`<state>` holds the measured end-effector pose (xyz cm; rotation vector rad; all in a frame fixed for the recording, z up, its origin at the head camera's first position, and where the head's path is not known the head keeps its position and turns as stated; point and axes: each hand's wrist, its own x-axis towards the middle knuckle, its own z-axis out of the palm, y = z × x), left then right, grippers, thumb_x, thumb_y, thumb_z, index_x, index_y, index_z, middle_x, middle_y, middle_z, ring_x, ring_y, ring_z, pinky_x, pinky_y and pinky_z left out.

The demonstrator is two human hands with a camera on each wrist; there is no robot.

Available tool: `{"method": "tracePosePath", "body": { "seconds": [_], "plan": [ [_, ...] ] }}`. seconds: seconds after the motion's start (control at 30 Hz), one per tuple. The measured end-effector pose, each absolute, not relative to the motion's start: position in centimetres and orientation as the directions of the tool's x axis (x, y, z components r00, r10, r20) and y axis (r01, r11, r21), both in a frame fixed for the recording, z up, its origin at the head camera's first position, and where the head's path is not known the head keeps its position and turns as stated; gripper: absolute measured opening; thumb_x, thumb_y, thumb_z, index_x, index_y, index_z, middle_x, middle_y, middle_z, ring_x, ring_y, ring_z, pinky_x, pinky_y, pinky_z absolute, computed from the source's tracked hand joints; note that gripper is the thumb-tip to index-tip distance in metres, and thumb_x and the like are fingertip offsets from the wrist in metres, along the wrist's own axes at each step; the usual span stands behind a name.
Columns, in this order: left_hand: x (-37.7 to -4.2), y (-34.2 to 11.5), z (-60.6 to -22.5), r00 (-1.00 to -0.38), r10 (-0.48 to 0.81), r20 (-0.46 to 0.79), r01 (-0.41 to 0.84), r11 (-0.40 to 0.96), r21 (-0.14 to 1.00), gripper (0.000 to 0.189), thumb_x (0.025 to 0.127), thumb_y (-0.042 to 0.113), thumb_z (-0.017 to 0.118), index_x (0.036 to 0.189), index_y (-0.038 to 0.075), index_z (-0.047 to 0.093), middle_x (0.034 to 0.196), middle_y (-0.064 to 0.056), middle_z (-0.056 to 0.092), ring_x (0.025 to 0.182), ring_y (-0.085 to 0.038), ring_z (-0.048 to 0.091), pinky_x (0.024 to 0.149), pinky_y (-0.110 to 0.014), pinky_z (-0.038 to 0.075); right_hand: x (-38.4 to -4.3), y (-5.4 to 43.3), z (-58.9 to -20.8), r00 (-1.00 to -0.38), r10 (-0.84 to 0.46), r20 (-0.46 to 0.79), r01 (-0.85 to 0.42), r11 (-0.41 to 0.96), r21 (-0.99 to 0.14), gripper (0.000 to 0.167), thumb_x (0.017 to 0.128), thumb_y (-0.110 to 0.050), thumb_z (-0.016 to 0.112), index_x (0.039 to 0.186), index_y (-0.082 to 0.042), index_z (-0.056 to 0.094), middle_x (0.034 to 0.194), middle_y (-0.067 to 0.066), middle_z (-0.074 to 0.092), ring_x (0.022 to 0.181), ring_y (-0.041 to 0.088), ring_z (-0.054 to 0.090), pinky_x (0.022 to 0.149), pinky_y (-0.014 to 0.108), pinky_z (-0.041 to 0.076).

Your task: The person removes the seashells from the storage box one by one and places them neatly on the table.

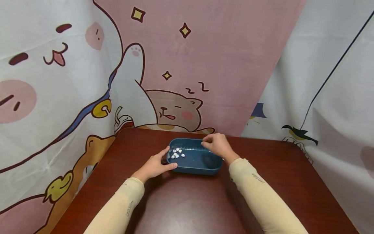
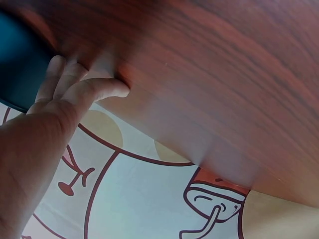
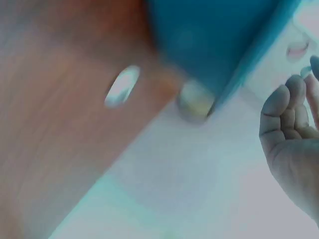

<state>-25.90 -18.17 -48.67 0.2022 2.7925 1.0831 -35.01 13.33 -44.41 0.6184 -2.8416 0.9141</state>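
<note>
A dark blue, deep rectangular tray (image 1: 193, 165) with rounded corners stands on the table. Several small white pebble-like pieces (image 1: 177, 153) lie in its left end. My left hand (image 1: 155, 165) grips that end, thumb along the near wall and index finger toward the far left corner. In the left wrist view, the other fingers (image 2: 67, 82) bend beside the tray's outer wall. Over the tray's right far part, my right hand (image 1: 218, 145) has thumb and fingertips together. A small pale piece (image 3: 305, 72) shows between those fingertips in the right wrist view.
On the reddish-brown table (image 1: 187, 201), a white piece (image 3: 122, 85) lies outside the tray, blurred in the right wrist view. A cartoon-printed cloth (image 1: 228, 65) hangs close behind the table's far edge and along its sides.
</note>
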Motion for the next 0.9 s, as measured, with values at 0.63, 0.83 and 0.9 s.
{"method": "tracePosePath", "body": {
  "seconds": [0.63, 0.83, 0.9],
  "plan": [
    [-25.8, -18.1, -48.3, -0.982, 0.165, -0.088, 0.062, 0.730, 0.681, 0.103, 0.092, 0.060, 0.078, 0.172, 0.021, 0.025, 0.161, -0.019, 0.055, 0.147, -0.038, 0.056, 0.120, -0.063, 0.044, -34.5, 27.0, -50.9, -0.941, -0.326, 0.091, -0.336, 0.865, -0.372, 0.018, 0.095, -0.009, 0.079, 0.109, 0.003, 0.082, 0.111, 0.022, 0.080, 0.109, 0.042, 0.075, 0.094, 0.057, 0.061],
    [-25.8, -18.0, -48.4, -0.981, 0.166, -0.098, 0.056, 0.731, 0.680, 0.103, 0.092, 0.060, 0.078, 0.172, 0.021, 0.025, 0.161, -0.019, 0.054, 0.146, -0.038, 0.056, 0.120, -0.063, 0.044, -34.6, 25.5, -51.2, -0.940, -0.327, 0.095, -0.337, 0.852, -0.401, 0.018, 0.096, -0.006, 0.078, 0.111, 0.002, 0.082, 0.111, 0.020, 0.081, 0.108, 0.039, 0.076, 0.093, 0.054, 0.063],
    [-25.8, -18.0, -48.4, -0.980, 0.170, -0.102, 0.055, 0.730, 0.682, 0.103, 0.092, 0.060, 0.077, 0.172, 0.022, 0.025, 0.161, -0.018, 0.054, 0.147, -0.038, 0.055, 0.120, -0.064, 0.044, -34.7, 25.2, -51.4, -0.939, -0.328, 0.105, -0.341, 0.844, -0.413, 0.017, 0.096, -0.006, 0.078, 0.110, 0.001, 0.082, 0.110, 0.019, 0.081, 0.106, 0.037, 0.077, 0.092, 0.053, 0.063]
  ]
}}
